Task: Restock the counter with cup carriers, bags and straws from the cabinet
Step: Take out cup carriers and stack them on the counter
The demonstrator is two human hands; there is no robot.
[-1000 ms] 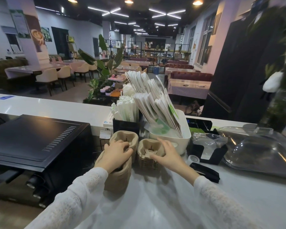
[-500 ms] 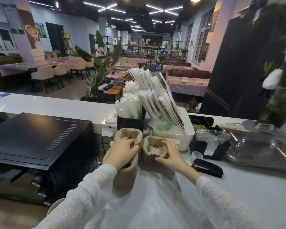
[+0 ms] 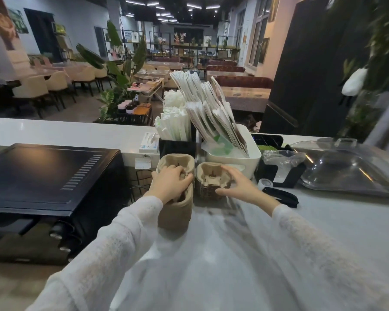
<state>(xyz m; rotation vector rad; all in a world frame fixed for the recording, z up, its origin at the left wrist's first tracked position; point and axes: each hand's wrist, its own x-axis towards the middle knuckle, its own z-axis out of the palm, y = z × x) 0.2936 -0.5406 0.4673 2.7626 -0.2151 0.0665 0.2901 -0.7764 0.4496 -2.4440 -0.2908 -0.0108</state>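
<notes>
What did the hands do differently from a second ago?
The right hand let go of the shorter stack of cup carriers; its fingers are spread now, just touching the rim. The left hand still grips the taller stack of cup carriers. Both stacks, the straws and the bags stayed put.

Head view, down over counter (image 3: 323, 221)

dim room lit by ceiling light strips (image 3: 157, 6), wide-angle bending at the edges, slight motion blur throughout.
</notes>
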